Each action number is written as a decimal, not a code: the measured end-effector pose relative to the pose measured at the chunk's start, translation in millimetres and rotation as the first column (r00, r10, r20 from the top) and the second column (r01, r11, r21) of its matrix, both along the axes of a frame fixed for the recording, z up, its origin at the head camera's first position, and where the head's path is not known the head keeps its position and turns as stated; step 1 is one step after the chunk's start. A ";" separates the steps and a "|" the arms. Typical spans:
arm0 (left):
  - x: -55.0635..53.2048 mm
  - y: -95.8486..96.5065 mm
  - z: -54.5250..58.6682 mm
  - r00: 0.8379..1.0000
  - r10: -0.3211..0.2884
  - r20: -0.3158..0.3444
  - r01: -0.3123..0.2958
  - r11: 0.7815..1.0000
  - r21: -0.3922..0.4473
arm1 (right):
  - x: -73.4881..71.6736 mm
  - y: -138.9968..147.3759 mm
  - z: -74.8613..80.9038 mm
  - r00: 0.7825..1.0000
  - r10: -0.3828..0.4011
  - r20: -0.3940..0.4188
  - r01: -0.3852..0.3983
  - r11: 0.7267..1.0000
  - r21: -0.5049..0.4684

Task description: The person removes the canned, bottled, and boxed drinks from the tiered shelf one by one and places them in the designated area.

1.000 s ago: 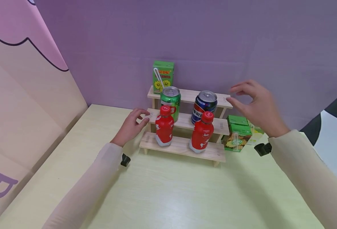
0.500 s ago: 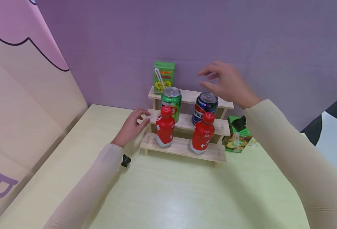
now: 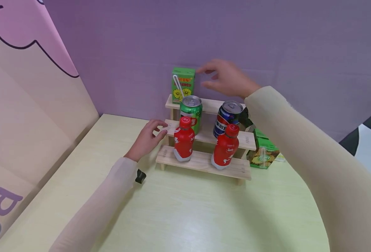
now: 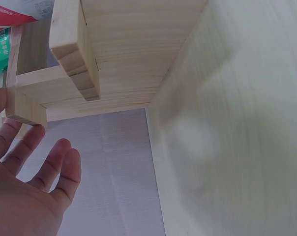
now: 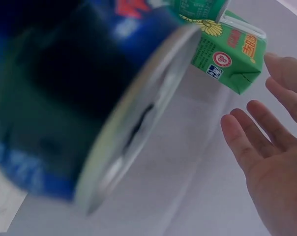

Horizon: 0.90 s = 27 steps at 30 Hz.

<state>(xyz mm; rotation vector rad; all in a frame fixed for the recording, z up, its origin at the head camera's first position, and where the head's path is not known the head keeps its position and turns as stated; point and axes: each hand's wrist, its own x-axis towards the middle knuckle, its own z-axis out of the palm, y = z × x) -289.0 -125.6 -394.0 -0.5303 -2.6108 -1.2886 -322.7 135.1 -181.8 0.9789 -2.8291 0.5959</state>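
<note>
A three-tier wooden display rack (image 3: 201, 159) stands on the table. My left hand (image 3: 146, 139) holds the left end of its middle tier, thumb on one side and fingertips on the other in the left wrist view. My right hand (image 3: 228, 77) hovers over the top tier with nothing in it, fingers spread, just right of a green drink carton (image 3: 183, 84) with a white straw. On the middle tier are a green can (image 3: 192, 108) and a blue can (image 3: 228, 115). Two red bottles, the left bottle (image 3: 184, 140) and the right bottle (image 3: 225, 148), stand on the lowest tier.
More green cartons (image 3: 263, 154) stand on the table right of the rack, partly hidden by the right sleeve (image 3: 299, 140). A purple backdrop (image 3: 125, 63) rises behind the rack. The blue can looms close to the right wrist camera.
My right hand has moved left from beyond the rack's right end, over the blue can, to beside the upper green carton. The left hand stays at the rack.
</note>
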 end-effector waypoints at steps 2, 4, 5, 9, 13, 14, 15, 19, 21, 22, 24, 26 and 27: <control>-0.3 0.9 -0.5 1.000 0.000 -0.004 0.000 1.000 -0.001 | -3.8 -4.1 -0.1 1.000 -0.006 0.023 0.006 1.000 0.013; 0.0 1.9 -0.2 1.000 -0.005 -0.009 0.005 1.000 0.000 | -7.1 -7.6 -0.6 0.999 -0.023 0.045 0.022 0.999 0.023; 0.3 2.4 0.0 1.000 -0.008 -0.011 0.008 1.000 0.003 | -8.4 -9.1 -0.8 0.998 -0.033 0.059 0.031 0.999 0.025; 1.4 4.9 1.4 1.000 -0.020 -0.012 0.020 1.000 0.005 | -11.9 -13.3 0.0 0.993 -0.068 0.097 0.067 0.998 0.014; 1.9 6.5 1.9 1.000 -0.008 0.003 0.008 1.000 -0.004 | -14.7 -16.9 2.1 0.991 -0.081 0.106 0.083 0.996 -0.016; 2.0 6.5 1.9 1.000 -0.005 0.004 0.005 1.000 -0.006 | -15.6 -18.0 2.6 0.991 -0.080 0.103 0.083 0.996 -0.025; 2.0 6.6 1.9 1.000 -0.004 0.005 0.004 1.000 -0.008 | -16.7 -19.0 2.9 0.992 -0.079 0.099 0.082 0.996 -0.030; 2.3 7.3 2.5 1.000 -0.002 0.004 0.002 1.000 -0.010 | -21.0 -23.1 3.9 0.993 -0.075 0.096 0.080 0.996 -0.048; 2.4 7.9 2.9 1.000 -0.004 0.004 0.004 1.000 -0.009 | -22.7 -25.0 4.5 0.994 -0.069 0.090 0.074 0.996 -0.052; 2.6 8.2 3.1 1.000 -0.003 0.004 0.003 1.000 -0.008 | -23.2 -25.8 4.8 0.993 -0.070 0.090 0.075 0.996 -0.053; 2.9 8.8 3.4 1.000 -0.004 0.004 0.004 1.000 -0.003 | -24.0 -27.5 5.3 0.994 -0.075 0.084 0.079 0.996 -0.050; 3.2 8.9 3.7 1.000 -0.007 0.002 0.007 1.000 0.001 | -24.1 -28.8 5.6 0.993 -0.082 0.082 0.087 0.995 -0.051; 3.3 9.0 3.8 1.000 -0.010 0.001 0.010 1.000 0.004 | -24.0 -29.2 5.7 0.992 -0.088 0.085 0.093 0.994 -0.053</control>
